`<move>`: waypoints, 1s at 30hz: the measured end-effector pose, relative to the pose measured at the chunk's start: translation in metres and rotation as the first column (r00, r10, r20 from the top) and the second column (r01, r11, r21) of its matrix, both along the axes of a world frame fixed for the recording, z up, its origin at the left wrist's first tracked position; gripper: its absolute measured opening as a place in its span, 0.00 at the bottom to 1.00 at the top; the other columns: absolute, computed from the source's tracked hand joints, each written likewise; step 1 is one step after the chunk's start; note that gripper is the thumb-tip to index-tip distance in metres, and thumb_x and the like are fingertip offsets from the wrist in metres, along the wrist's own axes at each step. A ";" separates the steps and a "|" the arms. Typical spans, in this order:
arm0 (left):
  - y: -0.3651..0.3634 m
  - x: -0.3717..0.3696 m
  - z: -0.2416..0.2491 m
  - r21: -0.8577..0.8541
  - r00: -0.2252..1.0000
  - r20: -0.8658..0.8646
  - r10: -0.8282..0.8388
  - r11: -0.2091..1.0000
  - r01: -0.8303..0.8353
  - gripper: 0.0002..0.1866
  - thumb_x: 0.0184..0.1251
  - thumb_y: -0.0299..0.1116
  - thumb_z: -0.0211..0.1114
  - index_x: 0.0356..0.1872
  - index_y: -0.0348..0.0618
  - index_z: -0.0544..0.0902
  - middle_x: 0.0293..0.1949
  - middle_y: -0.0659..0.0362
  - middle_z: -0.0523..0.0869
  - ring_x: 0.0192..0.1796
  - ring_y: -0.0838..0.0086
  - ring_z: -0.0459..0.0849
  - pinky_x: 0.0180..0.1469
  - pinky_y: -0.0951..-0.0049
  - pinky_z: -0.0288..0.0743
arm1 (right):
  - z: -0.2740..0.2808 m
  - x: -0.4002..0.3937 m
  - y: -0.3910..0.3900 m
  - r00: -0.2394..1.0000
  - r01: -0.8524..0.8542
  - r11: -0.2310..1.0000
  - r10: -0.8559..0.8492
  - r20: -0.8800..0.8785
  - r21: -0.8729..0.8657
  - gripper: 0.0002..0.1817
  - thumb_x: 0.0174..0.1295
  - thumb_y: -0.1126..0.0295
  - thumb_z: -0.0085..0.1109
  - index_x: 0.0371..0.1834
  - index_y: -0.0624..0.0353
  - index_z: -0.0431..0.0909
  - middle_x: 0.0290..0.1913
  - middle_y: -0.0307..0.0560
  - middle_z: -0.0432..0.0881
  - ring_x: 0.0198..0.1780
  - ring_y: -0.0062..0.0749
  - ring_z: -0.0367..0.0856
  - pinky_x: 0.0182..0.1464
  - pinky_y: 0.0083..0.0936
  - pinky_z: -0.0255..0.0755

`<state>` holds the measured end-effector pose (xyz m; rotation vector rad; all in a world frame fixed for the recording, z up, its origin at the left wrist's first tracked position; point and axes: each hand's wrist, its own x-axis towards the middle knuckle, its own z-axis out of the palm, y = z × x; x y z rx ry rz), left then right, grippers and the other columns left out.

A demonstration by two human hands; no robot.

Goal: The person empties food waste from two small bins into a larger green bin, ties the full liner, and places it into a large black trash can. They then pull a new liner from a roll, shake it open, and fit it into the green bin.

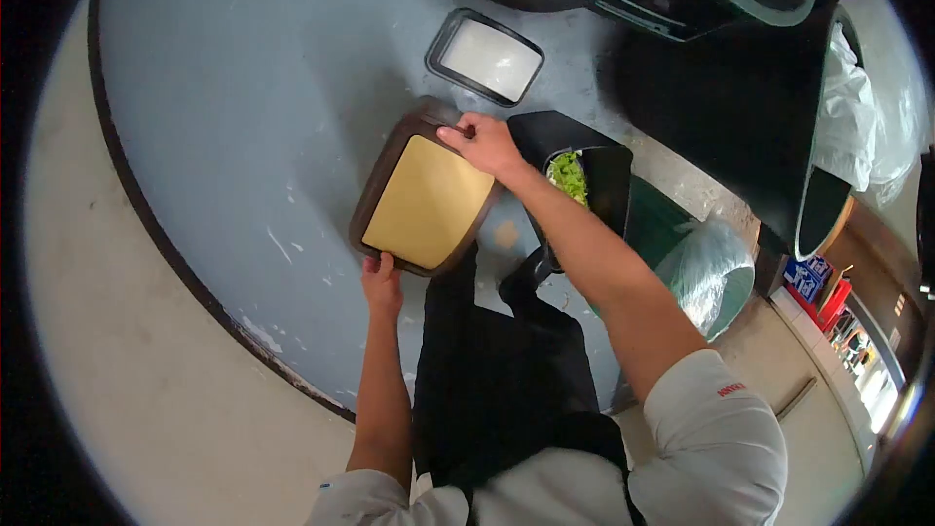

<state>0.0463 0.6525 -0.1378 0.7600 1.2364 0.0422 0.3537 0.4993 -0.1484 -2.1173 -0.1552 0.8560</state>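
Observation:
A brown rectangular tub with a flat yellow inside or content is held over the blue-grey floor. My left hand grips its near left corner, thumb on the rim. At the far right corner my right hand is closed on the rim. Just right of the tub stands a black bin with green leafy scraps inside, partly behind my right forearm. Beyond my right hand, a dark-rimmed tray with a whitish inside lies on the floor.
Large dark bins with clear plastic liners stand at the upper right. A green bin with a plastic bag is beside my right arm. A pale wall curves along the left. Shelves with boxes are at far right.

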 end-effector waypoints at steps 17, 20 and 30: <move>0.035 -0.008 0.011 0.023 0.999 -0.035 -0.028 0.999 0.029 0.16 0.64 0.33 0.70 0.47 0.41 0.74 0.47 0.63 0.80 0.50 0.75 0.77 0.52 0.71 0.71 | 0.034 -0.045 -0.003 0.926 0.234 0.971 -0.237 0.294 0.047 0.25 0.49 0.50 0.73 0.29 0.65 0.79 0.32 0.55 0.76 0.39 0.51 0.78 0.42 0.39 0.73; 0.043 -0.027 -0.002 -0.024 0.998 -0.034 -0.056 0.998 0.055 0.18 0.65 0.34 0.69 0.51 0.41 0.74 0.51 0.61 0.79 0.54 0.73 0.77 0.58 0.68 0.71 | 0.059 -0.040 -0.001 0.913 0.200 0.978 -0.205 0.352 0.052 0.25 0.51 0.52 0.72 0.33 0.66 0.78 0.33 0.56 0.77 0.40 0.52 0.77 0.42 0.39 0.74; 0.043 0.116 0.147 0.202 0.963 0.200 -0.182 0.969 0.141 0.34 0.63 0.27 0.67 0.67 0.39 0.60 0.60 0.53 0.75 0.60 0.65 0.75 0.64 0.61 0.69 | 0.096 -0.011 -0.048 0.871 0.489 0.862 -0.473 -0.132 0.132 0.21 0.64 0.53 0.62 0.45 0.61 0.76 0.39 0.42 0.80 0.41 0.28 0.77 0.47 0.29 0.72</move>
